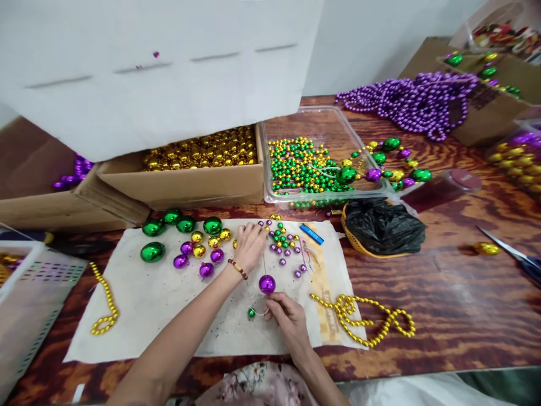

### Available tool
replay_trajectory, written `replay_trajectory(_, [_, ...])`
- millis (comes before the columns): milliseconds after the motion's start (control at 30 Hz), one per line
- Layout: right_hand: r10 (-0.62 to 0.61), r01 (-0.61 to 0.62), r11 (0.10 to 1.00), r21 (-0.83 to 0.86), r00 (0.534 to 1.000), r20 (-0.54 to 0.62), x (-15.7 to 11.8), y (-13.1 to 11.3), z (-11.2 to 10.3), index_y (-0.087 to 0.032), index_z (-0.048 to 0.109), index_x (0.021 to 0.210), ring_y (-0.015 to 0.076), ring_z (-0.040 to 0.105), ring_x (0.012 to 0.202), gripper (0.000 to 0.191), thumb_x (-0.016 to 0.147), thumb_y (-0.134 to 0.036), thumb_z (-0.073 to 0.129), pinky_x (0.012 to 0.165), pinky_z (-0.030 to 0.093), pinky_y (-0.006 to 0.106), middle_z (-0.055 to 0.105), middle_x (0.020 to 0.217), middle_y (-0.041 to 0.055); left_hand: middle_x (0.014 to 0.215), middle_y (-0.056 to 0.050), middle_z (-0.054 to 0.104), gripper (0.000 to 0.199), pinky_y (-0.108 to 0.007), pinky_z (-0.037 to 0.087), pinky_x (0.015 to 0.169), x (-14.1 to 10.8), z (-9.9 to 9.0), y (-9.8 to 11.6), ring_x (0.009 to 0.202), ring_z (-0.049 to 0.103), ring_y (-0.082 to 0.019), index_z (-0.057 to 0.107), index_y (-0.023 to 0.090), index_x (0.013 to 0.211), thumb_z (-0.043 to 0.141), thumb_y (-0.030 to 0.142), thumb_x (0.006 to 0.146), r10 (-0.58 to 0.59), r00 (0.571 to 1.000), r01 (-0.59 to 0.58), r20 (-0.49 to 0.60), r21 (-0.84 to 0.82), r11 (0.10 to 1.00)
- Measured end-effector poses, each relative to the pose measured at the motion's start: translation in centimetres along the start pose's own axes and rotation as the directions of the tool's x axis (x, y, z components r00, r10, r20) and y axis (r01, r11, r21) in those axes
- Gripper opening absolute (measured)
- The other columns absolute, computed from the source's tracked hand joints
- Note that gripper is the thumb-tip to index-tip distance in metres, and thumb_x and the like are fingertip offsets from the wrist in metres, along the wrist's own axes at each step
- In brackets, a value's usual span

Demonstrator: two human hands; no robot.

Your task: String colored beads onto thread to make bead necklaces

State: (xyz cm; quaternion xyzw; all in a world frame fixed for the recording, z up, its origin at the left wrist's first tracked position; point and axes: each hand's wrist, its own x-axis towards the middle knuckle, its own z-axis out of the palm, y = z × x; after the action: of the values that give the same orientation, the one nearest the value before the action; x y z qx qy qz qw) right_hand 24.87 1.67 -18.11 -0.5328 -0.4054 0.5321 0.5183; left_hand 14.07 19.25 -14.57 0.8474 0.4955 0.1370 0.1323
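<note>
My left hand (250,247), with a beaded bracelet at the wrist, reaches over the white cloth (169,316) beside the gold and small beads, its fingers closed; a thin thread runs down from near it. That thread leads to a shiny purple ball (267,284). Just below the ball, my right hand (287,317) pinches a pale cord, and a small green bead (251,313) is at the cord's other end. Larger green balls (153,252), purple balls (207,270) and gold balls (199,251) lie left of my left hand. Small beads (282,239) are scattered on its right.
Behind the cloth stand a cardboard box (181,189) of gold balls and a clear tray (329,194) of small beads. To the right are a black bag (380,228), gold bead strings (372,307) and scissors (507,248). A plastic basket (46,304) is at the left.
</note>
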Motion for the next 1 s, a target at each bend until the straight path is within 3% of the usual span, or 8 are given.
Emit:
replay_trajectory(100, [-0.020, 0.020, 1.000, -0.007, 0.999, -0.027, 0.1, 0.0, -0.1, -0.018, 0.069, 0.085, 0.0131, 0.062, 0.051, 0.019, 0.092, -0.033, 0.060, 0.052, 0.048, 0.021, 0.065, 0.061, -0.0014, 0.103, -0.010, 0.070, 0.017, -0.044, 0.041, 0.091, -0.8, -1.2, -0.9, 0.102, 0.058, -0.027, 0.070, 0.020, 0.100, 0.057, 0.019, 0.089, -0.169, 0.984, 0.123, -0.063, -0.445, 0.887])
replay_trajectory(267, [-0.098, 0.098, 0.993, -0.071, 0.995, 0.007, 0.5, -0.2, 0.1, -0.018, 0.071, 0.090, 0.0121, 0.062, 0.051, 0.017, 0.093, -0.029, 0.059, 0.053, 0.049, 0.019, 0.063, 0.061, -0.0020, 0.096, -0.007, 0.072, 0.025, -0.036, 0.052, 0.084, -4.6, -4.2, -2.0, 0.085, 0.067, -0.019, 0.071, 0.018, 0.101, 0.067, 0.036, 0.085, -0.339, 0.919, 0.233, 0.201, -0.971, 0.058])
replay_trajectory(333, [-0.115, 0.116, 0.990, -0.086, 0.993, 0.023, 0.6, -0.3, 0.3, -0.018, 0.071, 0.090, 0.0120, 0.062, 0.051, 0.017, 0.093, -0.028, 0.058, 0.053, 0.049, 0.019, 0.063, 0.061, -0.0018, 0.098, -0.008, 0.072, 0.028, -0.037, 0.052, 0.086, -5.9, -4.9, -2.3, 0.083, 0.068, -0.018, 0.071, 0.017, 0.103, 0.069, 0.039, 0.084, -0.342, 0.909, 0.228, 0.238, -0.971, -0.071])
replay_trajectory(400, [-0.120, 0.123, 0.988, -0.090, 0.992, 0.030, 0.6, -0.4, 0.5, -0.018, 0.071, 0.089, 0.0119, 0.062, 0.051, 0.017, 0.093, -0.028, 0.058, 0.053, 0.049, 0.019, 0.063, 0.061, -0.0018, 0.101, -0.007, 0.071, 0.029, -0.038, 0.052, 0.087, -6.6, -5.0, -2.7, 0.084, 0.067, -0.018, 0.071, 0.018, 0.105, 0.069, 0.038, 0.084, -0.404, 0.897, 0.211, 0.177, -0.977, 0.041])
replay_trajectory(467, [-0.119, 0.120, 0.989, -0.091, 0.993, 0.022, 0.5, -0.3, 0.5, -0.018, 0.070, 0.088, 0.0117, 0.062, 0.050, 0.016, 0.093, -0.027, 0.058, 0.053, 0.049, 0.019, 0.063, 0.060, -0.0021, 0.103, -0.007, 0.070, 0.026, -0.039, 0.049, 0.089, -6.4, -4.7, -3.2, 0.090, 0.065, -0.021, 0.070, 0.020, 0.106, 0.066, 0.035, 0.086, -0.458, 0.889, 0.199, -0.002, -0.899, 0.389])
replay_trajectory(600, [-0.104, 0.102, 0.991, -0.086, 0.994, -0.026, -0.2, -0.2, 0.3, -0.017, 0.070, 0.088, 0.0117, 0.061, 0.048, 0.017, 0.092, -0.029, 0.058, 0.050, 0.049, 0.019, 0.063, 0.060, -0.0020, 0.103, -0.009, 0.068, 0.016, -0.045, 0.040, 0.094, -3.9, -3.5, -3.4, 0.103, 0.057, -0.027, 0.070, 0.020, 0.101, 0.058, 0.024, 0.092, -0.165, 0.967, 0.119, -0.193, -0.228, 0.966])
replay_trajectory(767, [-0.097, 0.090, 0.992, -0.083, 0.992, -0.084, -0.4, -0.1, 0.0, -0.017, 0.069, 0.087, 0.0119, 0.059, 0.047, 0.017, 0.092, -0.030, 0.059, 0.050, 0.048, 0.020, 0.062, 0.059, -0.0022, 0.105, -0.010, 0.068, 0.021, -0.043, 0.038, 0.088, -0.8, -1.6, -2.4, 0.102, 0.053, -0.028, 0.067, 0.017, 0.108, 0.050, 0.019, 0.096, 0.122, 0.992, -0.126, 0.034, 0.151, 0.980])
replay_trajectory(1000, [-0.078, 0.074, 0.997, -0.034, 0.990, -0.113, -0.1, 0.6, -0.4, -0.017, 0.069, 0.087, 0.0123, 0.059, 0.049, 0.018, 0.093, -0.032, 0.059, 0.049, 0.048, 0.020, 0.063, 0.062, -0.0008, 0.109, -0.013, 0.062, 0.025, -0.044, 0.036, 0.087, 1.5, -0.7, -1.2, 0.103, 0.050, -0.030, 0.062, 0.017, 0.115, 0.047, 0.021, 0.096, 0.120, 0.991, -0.129, 0.061, 0.181, 0.975])
